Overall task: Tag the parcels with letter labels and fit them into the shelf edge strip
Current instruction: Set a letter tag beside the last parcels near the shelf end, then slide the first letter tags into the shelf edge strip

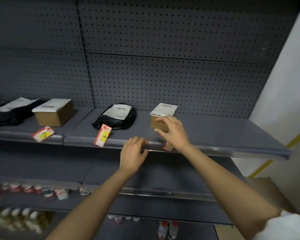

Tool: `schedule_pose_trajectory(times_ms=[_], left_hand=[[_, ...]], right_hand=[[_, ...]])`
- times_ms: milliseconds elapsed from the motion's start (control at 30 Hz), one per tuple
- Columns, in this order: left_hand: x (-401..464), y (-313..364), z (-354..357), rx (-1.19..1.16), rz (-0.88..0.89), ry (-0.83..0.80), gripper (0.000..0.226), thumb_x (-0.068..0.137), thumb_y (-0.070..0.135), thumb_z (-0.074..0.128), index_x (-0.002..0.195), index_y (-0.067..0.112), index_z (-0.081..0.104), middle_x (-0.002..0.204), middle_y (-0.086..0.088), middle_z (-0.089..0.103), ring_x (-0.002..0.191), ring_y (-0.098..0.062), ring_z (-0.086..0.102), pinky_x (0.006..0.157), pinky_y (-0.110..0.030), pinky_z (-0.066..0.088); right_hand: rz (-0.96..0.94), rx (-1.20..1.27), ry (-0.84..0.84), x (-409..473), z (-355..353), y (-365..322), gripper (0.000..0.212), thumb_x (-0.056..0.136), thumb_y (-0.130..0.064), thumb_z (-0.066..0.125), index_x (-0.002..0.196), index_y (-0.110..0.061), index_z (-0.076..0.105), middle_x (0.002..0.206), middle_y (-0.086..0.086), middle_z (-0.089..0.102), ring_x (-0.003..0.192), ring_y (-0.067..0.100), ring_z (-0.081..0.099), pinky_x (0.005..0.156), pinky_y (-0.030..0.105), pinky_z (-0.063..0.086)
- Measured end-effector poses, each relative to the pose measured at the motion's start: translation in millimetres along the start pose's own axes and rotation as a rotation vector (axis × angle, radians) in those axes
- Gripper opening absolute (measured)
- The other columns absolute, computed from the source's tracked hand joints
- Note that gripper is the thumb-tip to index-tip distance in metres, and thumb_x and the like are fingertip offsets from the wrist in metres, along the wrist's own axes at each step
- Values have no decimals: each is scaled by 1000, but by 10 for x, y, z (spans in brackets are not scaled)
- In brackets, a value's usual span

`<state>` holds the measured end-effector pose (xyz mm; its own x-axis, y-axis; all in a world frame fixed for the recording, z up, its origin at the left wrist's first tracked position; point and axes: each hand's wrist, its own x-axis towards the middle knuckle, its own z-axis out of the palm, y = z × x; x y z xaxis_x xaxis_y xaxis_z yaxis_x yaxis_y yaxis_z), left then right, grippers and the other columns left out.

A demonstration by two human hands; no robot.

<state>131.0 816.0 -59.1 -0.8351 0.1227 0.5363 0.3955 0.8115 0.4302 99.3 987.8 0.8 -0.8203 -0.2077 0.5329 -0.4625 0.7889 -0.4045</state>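
A small brown box parcel (163, 113) with a white shipping label stands on the grey shelf (223, 134). My right hand (173, 132) rests against its front, fingers spread. Below that wrist a red and white label (167, 146) sits partly hidden in the shelf edge strip (206, 150). My left hand (133, 155) pinches the strip just left of it. A black bag parcel (116, 116) lies further left with a label (102, 135) marked in yellow in front. Another brown box (54, 112), a black bag (9, 111) and another label (43, 134) sit on the left bay.
A perforated grey back panel (163, 75) rises behind the shelf. Lower shelves hold several bottles and cans (29, 190). A white wall (284, 101) with yellow tape stands at the right, and a cardboard box (270, 193) is at lower right.
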Motion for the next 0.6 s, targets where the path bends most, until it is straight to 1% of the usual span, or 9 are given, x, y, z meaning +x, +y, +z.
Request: schedule_pose_trajectory(times_ms=[67, 167, 233, 300, 367, 400, 500, 600], left_hand=[[-102, -157, -231, 49, -34, 55, 18, 75, 19, 70, 91, 16, 62, 93, -7, 65, 90, -29, 58, 77, -39, 48], [-261, -495, -681, 144, -116, 110, 22, 73, 20, 70, 93, 16, 62, 94, -8, 66, 91, -31, 59, 76, -40, 49], [-440, -772, -1068, 234, -189, 137, 22, 73, 22, 70, 93, 17, 62, 92, -8, 66, 91, -31, 59, 76, -39, 47], [-645, -1054, -1447, 323, -273, 161, 21, 74, 25, 70, 92, 17, 62, 92, -7, 66, 91, -31, 59, 76, -39, 47], [-871, -1312, -1799, 397, -358, 163, 22, 76, 27, 68, 95, 17, 62, 96, -6, 66, 93, -29, 59, 78, -38, 46], [-990, -1432, -1960, 433, -401, 163, 23, 77, 28, 67, 97, 17, 62, 98, -6, 66, 95, -29, 58, 80, -39, 45], [-1374, -1770, -2428, 536, -510, 162, 27, 79, 27, 65, 103, 16, 61, 103, -10, 64, 101, -31, 56, 84, -40, 44], [-1718, -2110, -2900, 596, -603, 189, 27, 76, 24, 64, 101, 14, 61, 99, -12, 63, 101, -34, 56, 85, -40, 43]], right_hand=[[-91, 39, -34, 81, 173, -263, 32, 83, -31, 66, 114, -24, 59, 117, -1, 62, 113, 19, 50, 98, 34, 36], [-188, 95, -101, 146, 511, -691, 32, 83, -30, 66, 114, -24, 60, 116, -1, 63, 112, 19, 52, 90, 33, 37], [-259, 128, -152, 172, 777, -1049, 30, 82, -27, 66, 112, -23, 62, 115, 1, 64, 113, 23, 53, 90, 36, 37], [-314, 154, -210, 176, 1024, -1424, 22, 83, -26, 65, 104, -22, 65, 111, 3, 67, 112, 26, 55, 93, 37, 38], [-379, 162, -256, 165, 1235, -1794, 14, 85, -27, 61, 96, -23, 67, 102, 3, 70, 102, 26, 61, 90, 37, 41], [-428, 140, -285, 159, 1327, -1975, 14, 86, -30, 58, 94, -24, 67, 101, 2, 71, 98, 26, 62, 87, 37, 43], [-605, 53, -351, 160, 1607, -2551, 19, 87, -35, 52, 96, -26, 66, 101, 0, 71, 96, 24, 62, 86, 37, 44], [-696, 56, -385, 238, 1939, -3172, 21, 87, -36, 52, 102, -26, 63, 105, -2, 69, 100, 21, 60, 85, 35, 41]])
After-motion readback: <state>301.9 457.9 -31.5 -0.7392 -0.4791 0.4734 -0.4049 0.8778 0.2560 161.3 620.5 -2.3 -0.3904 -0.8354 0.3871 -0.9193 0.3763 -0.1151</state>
